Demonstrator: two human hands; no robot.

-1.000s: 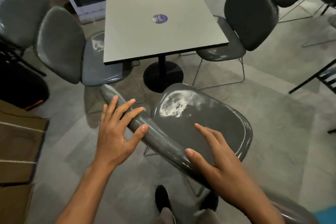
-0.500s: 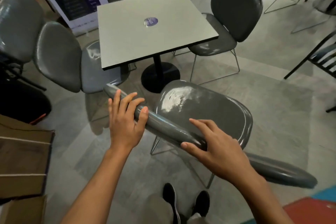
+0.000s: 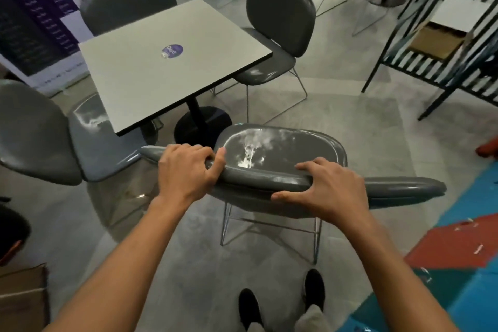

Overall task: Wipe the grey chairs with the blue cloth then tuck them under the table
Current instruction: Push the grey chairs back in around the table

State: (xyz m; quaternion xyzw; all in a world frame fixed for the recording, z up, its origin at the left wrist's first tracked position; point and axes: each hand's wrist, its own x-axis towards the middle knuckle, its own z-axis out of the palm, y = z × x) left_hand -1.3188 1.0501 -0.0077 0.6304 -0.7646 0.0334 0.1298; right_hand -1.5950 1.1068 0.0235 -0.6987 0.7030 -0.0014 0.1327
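Observation:
A grey chair [image 3: 285,148] stands in front of me, its shiny seat facing the square grey table [image 3: 161,70]. My left hand [image 3: 186,170] grips the left part of the chair's backrest top, fingers curled over it. My right hand [image 3: 323,188] holds the same backrest further right, fingers over the top and thumb on the near side. The seat's front edge sits near the table's black pedestal base [image 3: 202,124]. No blue cloth is in view.
More grey chairs surround the table: one at the left [image 3: 40,137], one at the right [image 3: 280,21], one behind [image 3: 126,5]. A black slatted metal frame [image 3: 436,59] stands at the right. Cardboard lies at the lower left [image 3: 21,296]. My shoes [image 3: 280,299] are behind the chair.
Both hands went from resting open on the backrest to gripping it. The chair has turned so that its backrest now lies square in front of me.

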